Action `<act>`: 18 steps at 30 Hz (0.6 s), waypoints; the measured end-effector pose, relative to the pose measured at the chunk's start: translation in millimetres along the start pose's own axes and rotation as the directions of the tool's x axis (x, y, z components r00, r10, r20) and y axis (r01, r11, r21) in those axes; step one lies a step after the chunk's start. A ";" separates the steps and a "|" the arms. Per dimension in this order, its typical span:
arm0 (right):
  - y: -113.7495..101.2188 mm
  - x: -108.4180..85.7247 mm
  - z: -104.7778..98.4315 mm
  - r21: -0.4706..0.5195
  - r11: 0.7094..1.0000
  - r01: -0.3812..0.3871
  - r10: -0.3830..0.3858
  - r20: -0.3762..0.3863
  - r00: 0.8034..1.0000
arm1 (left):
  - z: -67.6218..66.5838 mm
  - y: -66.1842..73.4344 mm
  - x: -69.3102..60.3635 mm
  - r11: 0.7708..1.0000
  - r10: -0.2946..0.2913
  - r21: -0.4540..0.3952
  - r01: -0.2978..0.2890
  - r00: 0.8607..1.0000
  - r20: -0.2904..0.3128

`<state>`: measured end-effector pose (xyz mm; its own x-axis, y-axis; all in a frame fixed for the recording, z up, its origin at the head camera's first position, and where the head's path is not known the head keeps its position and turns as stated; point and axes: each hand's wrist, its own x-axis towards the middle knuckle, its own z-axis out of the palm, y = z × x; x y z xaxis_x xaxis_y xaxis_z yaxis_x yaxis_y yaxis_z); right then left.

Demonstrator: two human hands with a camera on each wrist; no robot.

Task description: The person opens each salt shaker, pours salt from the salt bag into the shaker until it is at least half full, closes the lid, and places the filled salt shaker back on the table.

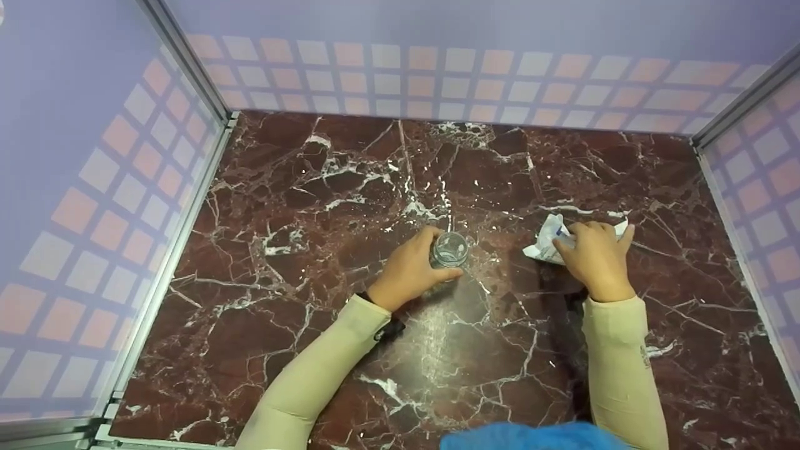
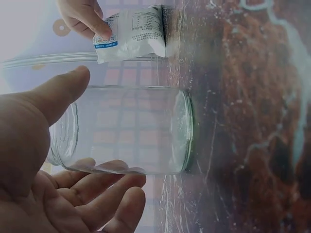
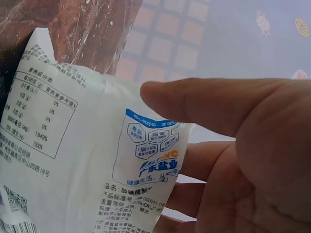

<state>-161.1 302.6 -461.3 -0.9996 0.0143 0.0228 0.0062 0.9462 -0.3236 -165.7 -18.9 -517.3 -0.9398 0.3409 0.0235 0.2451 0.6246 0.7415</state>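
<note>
A clear glass jar (image 1: 451, 249) stands on the marble table, its mouth facing up. My left hand (image 1: 409, 269) is around its left side, thumb at the near side and fingers at the far side; in the left wrist view the thumb and curved fingers lie on either side of the jar (image 2: 131, 128). To the right, a white printed packet (image 1: 547, 240) rests on the table under my right hand (image 1: 594, 256). The right wrist view shows the thumb on one side of the packet (image 3: 58, 136) and the fingers behind it, pinching its top.
White flecks are scattered on the dark red marble tabletop (image 1: 375, 350) beyond the jar. Purple checkered panels (image 1: 400, 69) with metal frames border the table at the back and both sides. Something blue (image 1: 531, 436) shows at the bottom edge.
</note>
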 end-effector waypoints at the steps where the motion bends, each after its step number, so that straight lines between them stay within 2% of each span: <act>1: 0.2 0.6 -0.3 0.002 1.000 0.004 -0.004 -0.004 1.000 | -0.4 0.9 0.0 1.000 -0.003 0.002 0.003 1.000 0.002; 9: 1.6 3.3 -0.4 -0.015 0.999 0.045 -0.046 -0.090 0.995 | -4.2 1.1 2.3 1.000 -0.009 0.003 0.009 0.999 0.032; 15: 5.4 3.1 0.3 -0.019 0.997 0.074 -0.075 -0.097 0.992 | -6.2 -1.7 1.3 0.999 0.038 0.012 -0.039 0.996 0.075; 18: 6.4 1.9 1.7 -0.019 0.992 0.125 -0.126 -0.142 0.982 | -7.3 -2.3 0.1 0.998 0.051 0.028 -0.053 0.994 0.092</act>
<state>-163.0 308.1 -465.0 -0.9784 -0.0593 0.1978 -0.1181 0.9464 -0.3006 -168.1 -25.4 -514.2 -0.9004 0.4351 -0.0007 0.3014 0.6249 0.7202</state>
